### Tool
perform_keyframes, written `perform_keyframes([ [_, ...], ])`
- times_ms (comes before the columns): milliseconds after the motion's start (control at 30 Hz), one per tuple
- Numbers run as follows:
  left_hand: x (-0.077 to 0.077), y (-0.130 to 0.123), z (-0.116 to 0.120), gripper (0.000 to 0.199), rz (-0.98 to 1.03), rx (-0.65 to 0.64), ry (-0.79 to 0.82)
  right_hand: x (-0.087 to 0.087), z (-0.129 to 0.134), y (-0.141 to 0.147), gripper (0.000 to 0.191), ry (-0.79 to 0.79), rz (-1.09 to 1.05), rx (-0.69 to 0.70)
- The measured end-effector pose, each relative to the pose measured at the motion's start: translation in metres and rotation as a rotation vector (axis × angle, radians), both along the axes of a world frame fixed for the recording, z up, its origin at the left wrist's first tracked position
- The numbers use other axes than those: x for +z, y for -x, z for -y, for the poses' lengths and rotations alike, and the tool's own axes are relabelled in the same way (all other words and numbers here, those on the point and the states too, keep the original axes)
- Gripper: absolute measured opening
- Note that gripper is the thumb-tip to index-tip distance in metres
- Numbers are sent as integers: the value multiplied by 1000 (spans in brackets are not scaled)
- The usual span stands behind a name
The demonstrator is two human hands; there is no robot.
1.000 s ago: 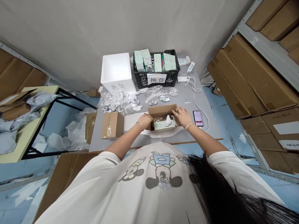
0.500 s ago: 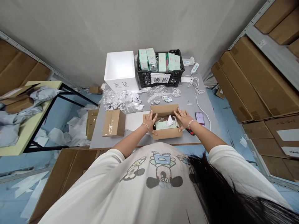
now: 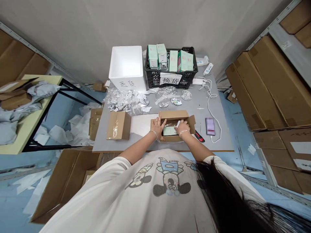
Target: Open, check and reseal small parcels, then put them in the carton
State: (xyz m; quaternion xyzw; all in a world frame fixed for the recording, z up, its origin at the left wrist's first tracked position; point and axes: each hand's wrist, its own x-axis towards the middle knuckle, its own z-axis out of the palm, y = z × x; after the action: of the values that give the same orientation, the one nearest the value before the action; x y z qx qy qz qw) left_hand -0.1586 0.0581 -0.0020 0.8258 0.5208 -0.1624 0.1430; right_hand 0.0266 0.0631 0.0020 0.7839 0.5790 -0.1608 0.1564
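An open cardboard box [image 3: 173, 114] stands at the table's front edge, its flaps folded out. A pale green box [image 3: 169, 130] lies inside it. My left hand [image 3: 157, 128] rests on the left end of the cardboard box with its fingers spread. Reaching into the right side, my right hand [image 3: 182, 127] has its fingers curled against a crumpled white paper [image 3: 178, 123], above the pale green box. A red and black cutter [image 3: 199, 136] lies just right of the box. Farther left stands a closed, taped cardboard box [image 3: 118, 125].
Behind are a white foam box [image 3: 127, 83] and a black crate [image 3: 171, 78] of green boxes. Crumpled paper and bubble wrap [image 3: 131, 99] lie before them. A phone [image 3: 210, 126] with a white cable lies at right. Large cartons [image 3: 279, 81] line the right side.
My right hand has moved from the box's right rim inward, onto the white paper. The right flap now stands out, and the cutter shows more fully. The camera view has shifted slightly.
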Motion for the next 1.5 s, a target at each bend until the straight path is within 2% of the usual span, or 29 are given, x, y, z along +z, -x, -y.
perform_keyframes([
  [100, 1, 1, 1, 147, 21, 7, 9, -11, -10, -2, 73, 90, -54, 3],
  [233, 1, 3, -1, 147, 42, 16, 27, -10, -17, -5, 45, 105, -75, 142],
  [333, -1, 3, -2, 147, 50, 17, 36, -4, -21, 1, 33, 21, -63, 389],
  [467, -1, 4, -2, 147, 57, 29, 40, 0, -23, 8, 34, -123, -131, 814],
  [567, -1, 5, -2, 148, 64, 39, 42, -5, -26, 6, 38, -175, -164, 1037],
  [633, -2, 5, -1, 148, 66, 35, 44, -11, -32, 2, 39, -97, -157, 1028],
  [800, -3, 6, -1, 147, 82, 37, 39, -28, -50, -14, 35, 167, -46, 688],
  [1000, -2, 8, -1, 148, 104, 38, 45, -39, -48, -32, 40, 300, -93, 651],
  [1100, -2, 8, -1, 148, 107, 40, 48, -40, -44, -31, 49, 308, -153, 714],
  [1267, -3, 7, 0, 148, 119, 27, 45, -41, -41, -19, 90, 265, -262, 961],
  [1367, -4, 7, 1, 149, 111, 21, 49, -41, -39, -11, 94, 253, -214, 1011],
  [1500, -5, 9, 1, 148, 113, 25, 32, -41, -37, -8, 91, 154, -175, 1025],
])
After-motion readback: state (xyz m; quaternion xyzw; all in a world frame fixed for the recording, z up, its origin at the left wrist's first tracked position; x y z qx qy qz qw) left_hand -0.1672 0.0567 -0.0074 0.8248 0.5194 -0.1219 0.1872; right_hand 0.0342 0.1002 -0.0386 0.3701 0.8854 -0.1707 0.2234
